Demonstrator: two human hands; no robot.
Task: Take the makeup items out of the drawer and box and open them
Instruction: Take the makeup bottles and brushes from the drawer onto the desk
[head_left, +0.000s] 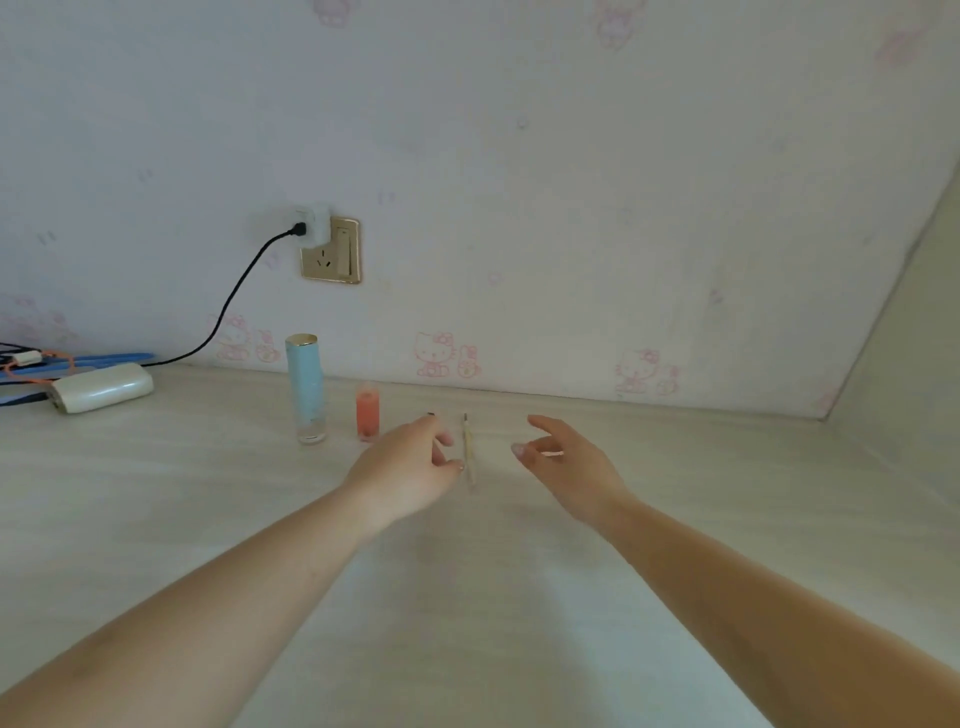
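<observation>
View from the head camera over a pale bench (156, 493) set against a patterned wall. A thin, clear-cased stick (469, 452), apparently a slim makeup pencil or brush, lies flat on the bench between the two hands; its long axis runs away from the person toward the wall, with the darker tip at the far end. The left hand (410, 467) hovers just beside the stick, fingers loosely curled, thumb and fingertips close to its near end; whether they touch it cannot be told. The right hand (566, 462) is held a little apart on the other side, fingers relaxed and spread, holding nothing. The pairing of the hands suggests one is meant to steady the case while the other pulls off a cap. To the left stand two upright items near the wall: a tall blue tube (306, 389) with a gold top and a short orange bottle (368, 414), likely set upright to keep them from rolling. At far left a white power bank (101, 387) lies cabled to a wall socket (331, 249). No drawer or box is in view.
</observation>
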